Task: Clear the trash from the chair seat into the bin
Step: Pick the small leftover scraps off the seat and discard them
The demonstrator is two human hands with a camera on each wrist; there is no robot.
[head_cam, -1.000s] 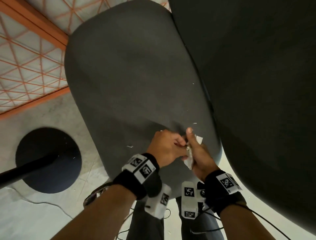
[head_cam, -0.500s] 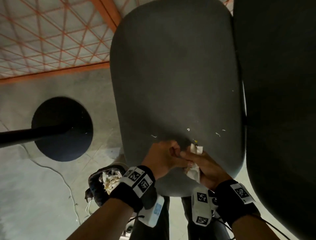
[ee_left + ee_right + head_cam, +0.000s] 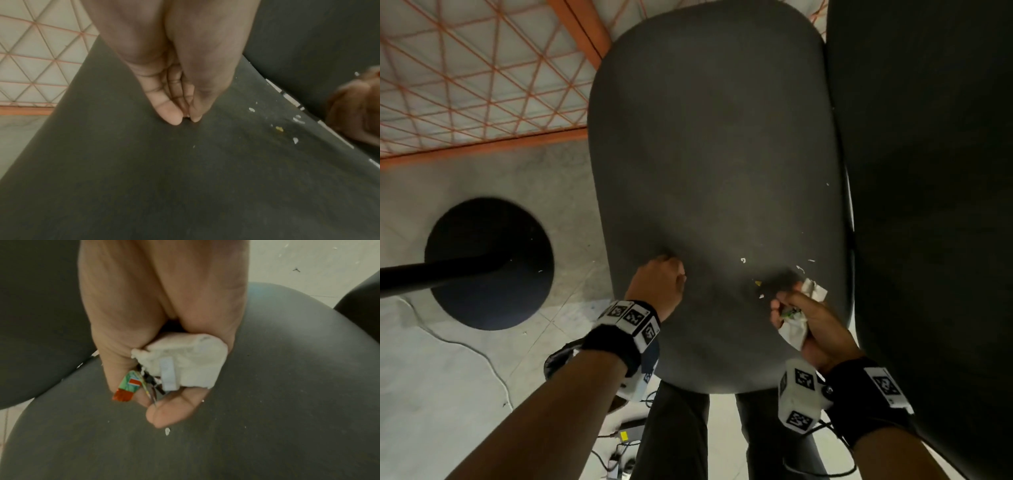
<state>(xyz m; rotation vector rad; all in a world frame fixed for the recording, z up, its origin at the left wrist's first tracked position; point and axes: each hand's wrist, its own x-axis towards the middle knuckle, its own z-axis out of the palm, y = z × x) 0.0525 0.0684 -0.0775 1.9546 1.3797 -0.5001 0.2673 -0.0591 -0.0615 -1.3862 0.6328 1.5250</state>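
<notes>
A wad of crumpled tissue and wrappers [image 3: 180,365] is kept clenched in the right hand [image 3: 808,325] over the chair seat [image 3: 715,154], seemingly to collect further trash, while a tiny crumb [image 3: 186,115] is pinched on the seat by the left hand [image 3: 659,286], with scattered crumbs [image 3: 760,283] lying between the hands.

The seat [image 3: 715,164] is dark grey, flecked with white crumbs [image 3: 743,260] and one yellow bit [image 3: 757,283]; the tissue [image 3: 185,363] is white; the wrapper [image 3: 127,389] is green with a red-orange end and a small red patch; the floor [image 3: 448,377] is pale grey; the panel [image 3: 465,68] is whitish, crossed by an orange triangular lattice with an orange frame; the base [image 3: 489,263] is black; the wristbands [image 3: 616,342] are black with black-and-white square tags.
</notes>
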